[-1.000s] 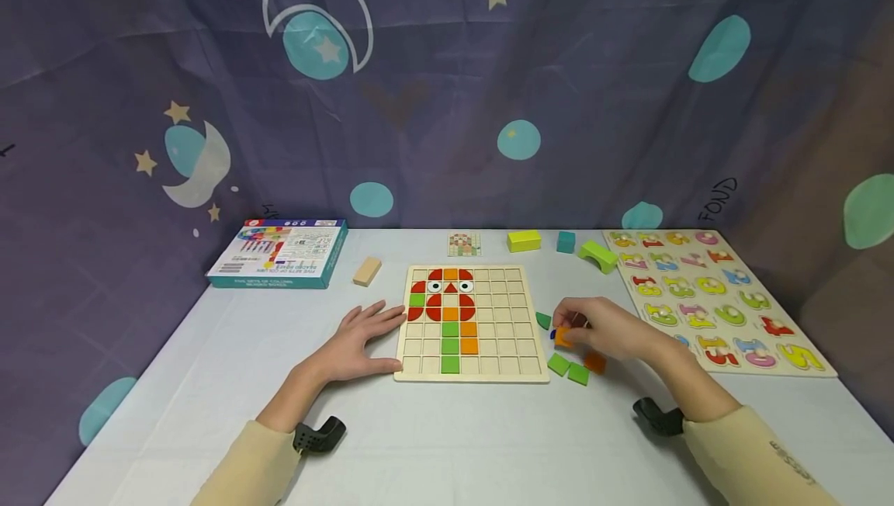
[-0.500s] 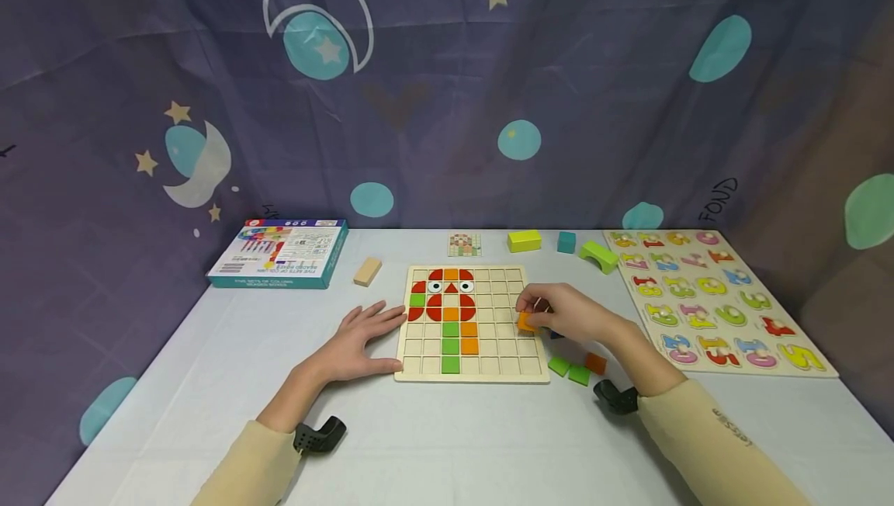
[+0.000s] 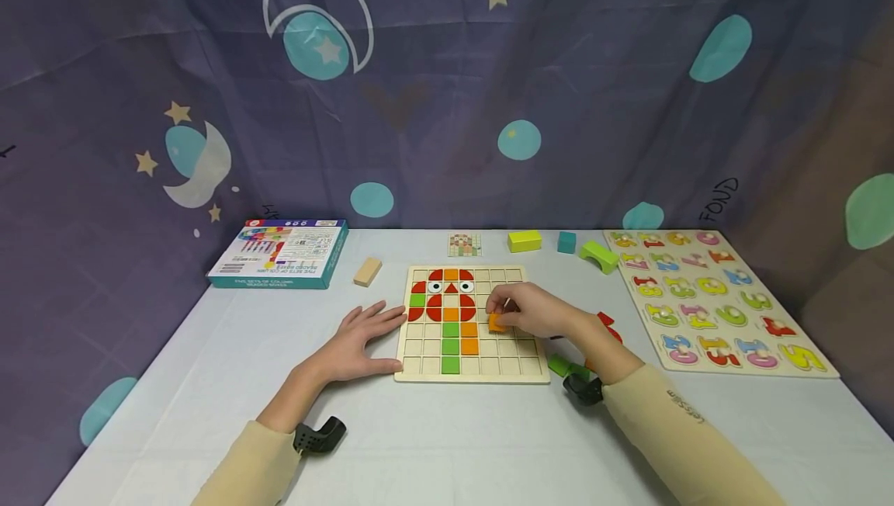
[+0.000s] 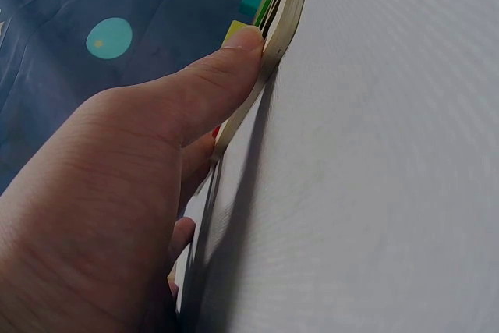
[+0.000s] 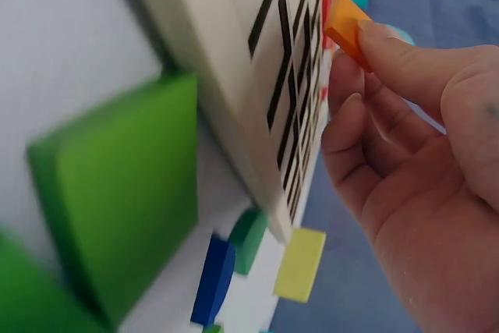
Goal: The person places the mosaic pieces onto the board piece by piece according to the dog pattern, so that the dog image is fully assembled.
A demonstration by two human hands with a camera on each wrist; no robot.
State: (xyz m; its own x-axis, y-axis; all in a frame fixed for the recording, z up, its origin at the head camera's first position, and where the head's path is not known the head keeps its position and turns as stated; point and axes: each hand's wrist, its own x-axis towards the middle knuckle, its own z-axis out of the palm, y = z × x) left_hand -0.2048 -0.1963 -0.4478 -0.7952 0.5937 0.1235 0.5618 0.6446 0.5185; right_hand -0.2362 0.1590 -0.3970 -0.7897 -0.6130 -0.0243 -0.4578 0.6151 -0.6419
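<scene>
A wooden grid board [image 3: 513,366] lies in the middle of the table in the head view, partly filled with red, green and orange tiles and two eye pieces. My right hand [image 3: 534,310] pinches an orange square tile [image 3: 497,324] between thumb and fingers, over the board's right half. The right wrist view shows this orange tile [image 5: 348,27] tilted at the fingertips. At the board's left edge rests my left hand [image 3: 359,343], fingers spread and fairly straight. In the left wrist view its thumb [image 4: 226,68] touches the board's side.
Loose green tiles [image 3: 559,365] and red pieces [image 3: 609,326] lie right of the board, partly under the right forearm. A number puzzle board [image 3: 761,358] is farther right. Behind stand a pattern card [image 3: 464,244], a yellow block [image 3: 524,240], and a box [image 3: 279,258] at left.
My right hand has carried the orange tile leftward from the loose pieces beside the board to above its right half. The left hand has stayed in place.
</scene>
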